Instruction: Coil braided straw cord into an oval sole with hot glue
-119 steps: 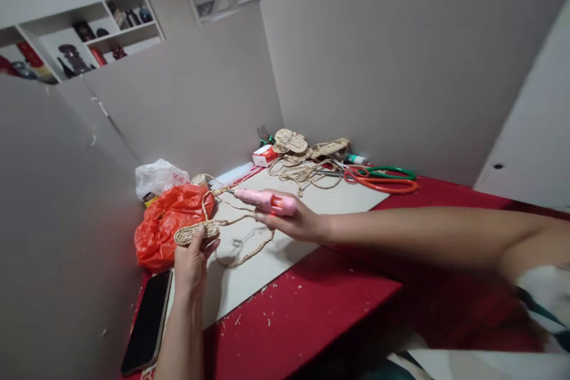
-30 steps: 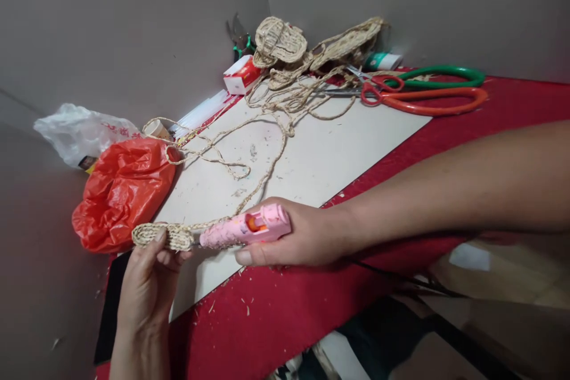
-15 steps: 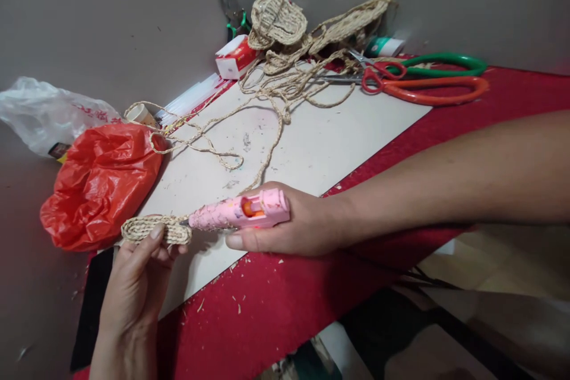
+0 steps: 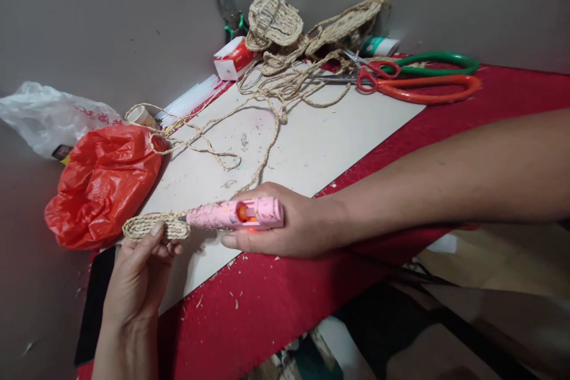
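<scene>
At the lower left, my left hand pinches a small oval coil of braided straw, its thumb on top and fingers beneath. My right hand is wrapped round a pink glue gun with bits stuck over its barrel. The gun's dark nozzle meets the coil's right end. A braided straw cord runs from behind my right hand up to a tangle of cord at the back.
A red plastic bag sits left, beside a clear bag. At the back lie woven straw pieces, a red and white box, pliers and orange-and-green-handled scissors. A white board covers part of the red cloth.
The view has shifted slightly. The glue gun has tilted a little, its rear end lower, with its nozzle still at the coil's right end. Both hands keep their holds.
</scene>
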The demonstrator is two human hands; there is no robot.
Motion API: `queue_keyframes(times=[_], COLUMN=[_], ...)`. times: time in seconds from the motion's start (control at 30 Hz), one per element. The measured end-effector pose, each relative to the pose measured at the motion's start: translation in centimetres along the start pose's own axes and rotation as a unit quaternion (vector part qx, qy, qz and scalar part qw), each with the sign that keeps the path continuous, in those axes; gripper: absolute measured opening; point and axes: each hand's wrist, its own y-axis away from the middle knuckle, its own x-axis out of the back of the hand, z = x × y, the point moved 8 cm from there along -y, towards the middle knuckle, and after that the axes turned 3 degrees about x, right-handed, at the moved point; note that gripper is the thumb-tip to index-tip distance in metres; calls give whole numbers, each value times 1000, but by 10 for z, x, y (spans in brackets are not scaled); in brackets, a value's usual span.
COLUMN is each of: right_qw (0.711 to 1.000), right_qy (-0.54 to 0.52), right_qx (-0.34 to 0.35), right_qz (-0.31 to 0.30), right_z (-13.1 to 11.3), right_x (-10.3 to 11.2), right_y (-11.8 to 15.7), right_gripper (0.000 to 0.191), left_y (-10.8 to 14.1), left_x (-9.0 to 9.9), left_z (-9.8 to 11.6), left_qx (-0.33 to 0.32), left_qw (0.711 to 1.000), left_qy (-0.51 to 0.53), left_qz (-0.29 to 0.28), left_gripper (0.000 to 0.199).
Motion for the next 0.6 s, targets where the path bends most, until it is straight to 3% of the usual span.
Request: queue_keyframes(times=[0.27, 0.6], right_qw=[999, 997], right_qy=[3, 22], right_qx=[45, 69], right_qz=[3, 13], right_z=[-6, -11], right_x=[2, 5], right_y=[0, 1], right_gripper=[26, 29], left_y=[3, 4], left_x=[-11, -7], left_z=[2, 2], left_qx=[9, 29], left_qw=[999, 998], left_qy=[24, 49], left_qz=[-31, -5], left_gripper=[17, 23])
